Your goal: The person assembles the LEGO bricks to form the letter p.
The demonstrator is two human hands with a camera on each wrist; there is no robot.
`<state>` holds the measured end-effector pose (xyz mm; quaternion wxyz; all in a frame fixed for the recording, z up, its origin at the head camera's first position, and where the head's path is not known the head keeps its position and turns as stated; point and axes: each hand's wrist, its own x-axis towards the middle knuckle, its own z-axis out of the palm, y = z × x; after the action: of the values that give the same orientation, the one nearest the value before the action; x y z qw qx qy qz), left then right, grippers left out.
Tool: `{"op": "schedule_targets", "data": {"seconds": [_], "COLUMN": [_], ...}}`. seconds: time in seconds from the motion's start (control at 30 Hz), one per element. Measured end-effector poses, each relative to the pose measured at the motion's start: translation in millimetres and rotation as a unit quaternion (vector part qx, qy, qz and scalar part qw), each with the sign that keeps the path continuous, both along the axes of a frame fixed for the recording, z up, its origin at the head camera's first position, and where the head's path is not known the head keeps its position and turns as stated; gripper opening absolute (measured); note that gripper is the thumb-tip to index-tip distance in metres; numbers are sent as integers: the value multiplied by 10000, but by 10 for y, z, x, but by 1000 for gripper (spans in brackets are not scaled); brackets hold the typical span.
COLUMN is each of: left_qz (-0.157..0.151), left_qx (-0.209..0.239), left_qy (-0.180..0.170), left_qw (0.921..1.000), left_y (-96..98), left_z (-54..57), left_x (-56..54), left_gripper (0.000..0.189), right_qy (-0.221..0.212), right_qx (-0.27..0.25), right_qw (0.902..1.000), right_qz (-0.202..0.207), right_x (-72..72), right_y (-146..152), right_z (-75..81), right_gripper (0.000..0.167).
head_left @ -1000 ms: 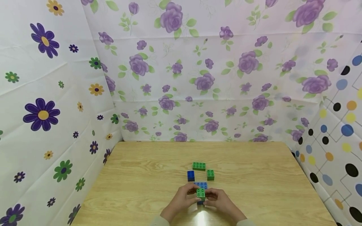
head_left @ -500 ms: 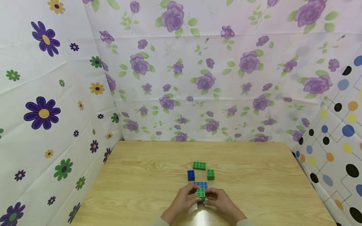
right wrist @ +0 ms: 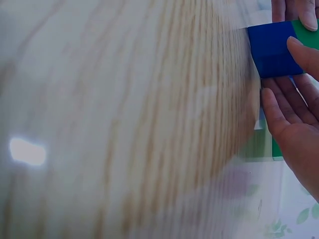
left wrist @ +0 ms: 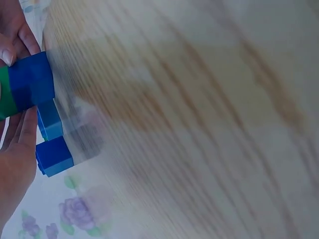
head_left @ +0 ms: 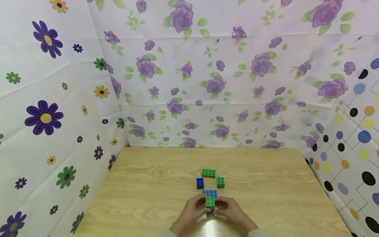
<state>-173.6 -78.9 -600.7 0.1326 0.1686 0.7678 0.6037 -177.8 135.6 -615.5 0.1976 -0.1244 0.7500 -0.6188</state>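
Note:
In the head view a green toy block (head_left: 210, 203) with studs on top sits on a dark blue block (right wrist: 273, 50), one stacked on the other. My left hand (head_left: 193, 209) holds the stack from the left, its thumb against the green block. From the right my right hand (head_left: 232, 211) grips it, the thumb (right wrist: 298, 47) lying on the dark blue block in the right wrist view. Just beyond the fingers lies a lighter blue long block (head_left: 210, 192), partly covered by the stack and hands.
Farther back on the wooden table (head_left: 148, 191) stand a small blue block (head_left: 200, 183), a small green block (head_left: 220, 182) and a long green block (head_left: 208, 173). Patterned cloth (head_left: 189, 85) rises behind the table and along both sides.

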Motion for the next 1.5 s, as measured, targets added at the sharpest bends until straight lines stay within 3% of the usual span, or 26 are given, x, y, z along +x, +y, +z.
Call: {"op": "schedule_targets", "data": {"seconds": [0.33,0.7,1.0,1.5], "left_qz": [41,199,179,315], "left_qx": [83,118,135,76], "left_qy": [2,48,55,-171], "left_qw": [10000,9997,9997,9993], "left_y": [-3,3,8,21], "left_z": [-34,-49,-27,0], "left_x": [-1,19,29,36], "left_gripper": [34,33,33,36], "right_qy": [287,599,687,642], "right_qx": [109,31,-266,318], "right_qw": [9995,9935,9944,9937], "right_qz": [-40,-971,-763,-863], "right_x": [-13,-179,-279,-349], "right_y": [93,115,24,-123], "right_z": [100,130,67,-71], "right_gripper": [40,38,46,39]}}
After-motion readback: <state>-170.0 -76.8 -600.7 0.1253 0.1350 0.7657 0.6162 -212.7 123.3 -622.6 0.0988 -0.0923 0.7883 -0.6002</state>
